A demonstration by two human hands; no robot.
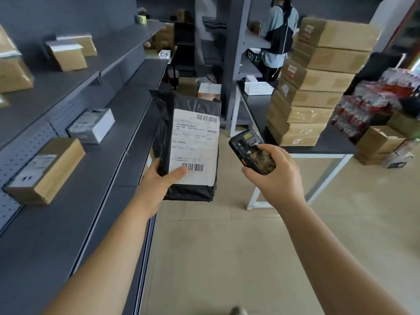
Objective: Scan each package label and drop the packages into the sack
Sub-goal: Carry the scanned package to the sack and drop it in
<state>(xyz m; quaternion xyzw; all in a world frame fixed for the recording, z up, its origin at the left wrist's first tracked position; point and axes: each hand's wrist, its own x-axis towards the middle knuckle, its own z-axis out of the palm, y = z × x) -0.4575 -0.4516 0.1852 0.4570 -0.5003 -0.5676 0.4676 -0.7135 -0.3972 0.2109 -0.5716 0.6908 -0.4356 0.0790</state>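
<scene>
My left hand [162,178] grips black mailer [188,144] upright, label [194,146] facing me; my right hand [276,171] grips scanner [251,151] just right of it.

Label [194,146] txt too blurry.
</scene>
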